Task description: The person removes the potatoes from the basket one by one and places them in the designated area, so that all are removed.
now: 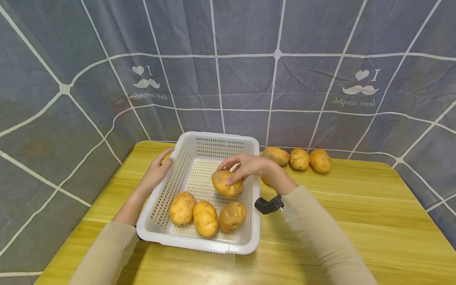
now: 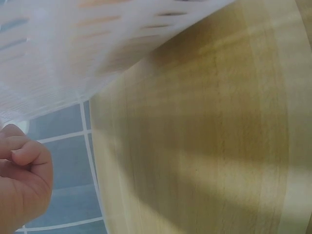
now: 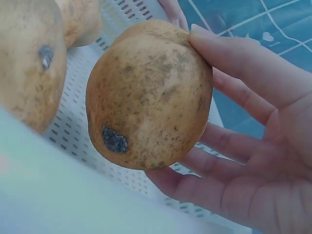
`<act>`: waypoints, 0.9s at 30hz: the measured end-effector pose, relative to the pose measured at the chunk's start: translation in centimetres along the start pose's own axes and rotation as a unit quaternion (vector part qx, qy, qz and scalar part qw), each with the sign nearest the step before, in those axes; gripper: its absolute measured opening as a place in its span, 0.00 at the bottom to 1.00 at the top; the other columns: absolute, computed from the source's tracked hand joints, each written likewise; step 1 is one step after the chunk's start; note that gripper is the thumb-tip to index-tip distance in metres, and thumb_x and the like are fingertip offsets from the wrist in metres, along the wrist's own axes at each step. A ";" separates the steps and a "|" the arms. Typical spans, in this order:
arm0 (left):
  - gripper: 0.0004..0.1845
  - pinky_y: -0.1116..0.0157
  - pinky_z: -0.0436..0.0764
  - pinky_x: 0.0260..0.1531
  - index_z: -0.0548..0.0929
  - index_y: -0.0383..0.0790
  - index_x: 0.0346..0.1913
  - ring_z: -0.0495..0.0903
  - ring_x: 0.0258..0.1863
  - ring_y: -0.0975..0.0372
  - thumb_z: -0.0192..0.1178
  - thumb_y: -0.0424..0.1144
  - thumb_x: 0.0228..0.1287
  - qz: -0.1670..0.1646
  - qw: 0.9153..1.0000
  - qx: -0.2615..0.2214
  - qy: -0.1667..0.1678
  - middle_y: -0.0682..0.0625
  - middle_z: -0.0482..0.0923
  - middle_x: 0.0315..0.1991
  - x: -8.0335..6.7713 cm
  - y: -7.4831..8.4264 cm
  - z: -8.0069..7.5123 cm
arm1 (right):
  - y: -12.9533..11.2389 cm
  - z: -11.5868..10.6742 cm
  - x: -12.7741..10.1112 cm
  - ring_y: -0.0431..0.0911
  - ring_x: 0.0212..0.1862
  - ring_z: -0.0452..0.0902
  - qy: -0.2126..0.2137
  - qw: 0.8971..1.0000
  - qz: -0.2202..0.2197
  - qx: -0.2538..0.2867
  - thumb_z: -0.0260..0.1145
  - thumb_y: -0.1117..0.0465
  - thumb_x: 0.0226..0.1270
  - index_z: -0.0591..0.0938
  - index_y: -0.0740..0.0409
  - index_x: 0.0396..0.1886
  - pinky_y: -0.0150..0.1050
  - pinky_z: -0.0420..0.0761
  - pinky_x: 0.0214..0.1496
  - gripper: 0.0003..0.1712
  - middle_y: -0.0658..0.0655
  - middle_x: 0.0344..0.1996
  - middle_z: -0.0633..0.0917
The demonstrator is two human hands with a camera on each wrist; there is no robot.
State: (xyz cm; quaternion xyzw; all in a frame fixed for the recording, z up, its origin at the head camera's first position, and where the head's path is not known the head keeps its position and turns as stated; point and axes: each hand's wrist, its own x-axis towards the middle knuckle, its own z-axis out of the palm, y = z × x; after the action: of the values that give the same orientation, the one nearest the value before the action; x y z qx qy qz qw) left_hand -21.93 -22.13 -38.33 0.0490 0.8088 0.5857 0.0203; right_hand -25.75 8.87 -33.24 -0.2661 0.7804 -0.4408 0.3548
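A white perforated basket (image 1: 249, 190) sits on the wooden table (image 1: 356, 213). My left hand (image 1: 165, 160) grips its left rim; in the left wrist view my curled fingers (image 2: 24, 180) lie beside the basket wall (image 2: 73, 53). My right hand (image 1: 229, 172) reaches into the basket and holds a potato (image 1: 227, 184) just above the floor. The right wrist view shows that potato (image 3: 148, 95), with a dark spot, cradled in my fingers (image 3: 234, 161). Three potatoes (image 1: 204, 217) lie at the basket's near end.
Three more potatoes (image 1: 299, 158) lie in a row at the back of the table by the grey curtain (image 1: 249, 79). Another potato (image 1: 265, 180) is partly hidden behind my right wrist. Bare tabletop stretches to the right and front.
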 end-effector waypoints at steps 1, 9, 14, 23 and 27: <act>0.29 0.65 0.82 0.31 0.53 0.45 0.73 0.81 0.34 0.60 0.43 0.47 0.74 0.000 1.000 0.000 0.000 0.28 0.69 0.55 0.0 0.0 0.0 | 0.0 -0.1 -0.1 0.49 0.47 0.77 -0.001 1.000 -0.003 0.004 0.72 0.65 0.52 0.77 0.56 0.56 0.41 0.81 0.38 0.29 0.60 0.55 0.71; 0.29 0.65 0.82 0.31 0.53 0.43 0.73 0.80 0.34 0.61 0.43 0.46 0.74 0.003 1.000 0.003 0.003 0.28 0.69 0.54 -0.2 0.0 0.0 | -0.4 -0.9 -1.4 0.50 0.47 0.77 0.016 1.000 -0.017 0.010 0.73 0.65 0.52 0.78 0.56 0.56 0.41 0.80 0.36 0.29 0.60 0.56 0.73; 0.29 0.65 0.82 0.31 0.52 0.43 0.73 0.80 0.33 0.61 0.42 0.46 0.74 0.003 1.000 0.006 0.003 0.27 0.69 0.54 -0.2 0.0 0.0 | -0.5 -1.3 -2.2 0.50 0.47 0.76 0.027 0.999 -0.017 0.009 0.73 0.65 0.52 0.77 0.56 0.57 0.39 0.79 0.35 0.29 0.61 0.56 0.72; 0.29 0.65 0.81 0.32 0.52 0.44 0.73 0.81 0.35 0.60 0.42 0.46 0.74 0.001 1.000 0.008 -0.001 0.27 0.69 0.54 -0.2 0.2 0.0 | -0.6 -1.9 -3.1 0.51 0.49 0.76 0.030 0.999 -0.024 0.005 0.73 0.64 0.52 0.76 0.56 0.58 0.40 0.80 0.37 0.31 0.61 0.56 0.72; 0.29 0.65 0.81 0.31 0.52 0.43 0.73 0.81 0.35 0.60 0.42 0.46 0.74 -0.001 1.000 0.006 0.002 0.27 0.69 0.54 -0.2 0.3 0.0 | -0.7 -2.1 -3.4 0.52 0.50 0.75 0.028 0.999 -0.028 0.000 0.73 0.63 0.52 0.77 0.55 0.58 0.42 0.80 0.38 0.31 0.60 0.56 0.72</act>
State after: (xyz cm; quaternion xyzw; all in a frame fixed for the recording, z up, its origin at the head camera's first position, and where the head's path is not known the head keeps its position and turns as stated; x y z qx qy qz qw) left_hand -21.72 -22.03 -38.08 0.0475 0.8126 0.5806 0.0189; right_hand -25.26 12.08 -30.80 -0.2754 0.7822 -0.4580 0.3203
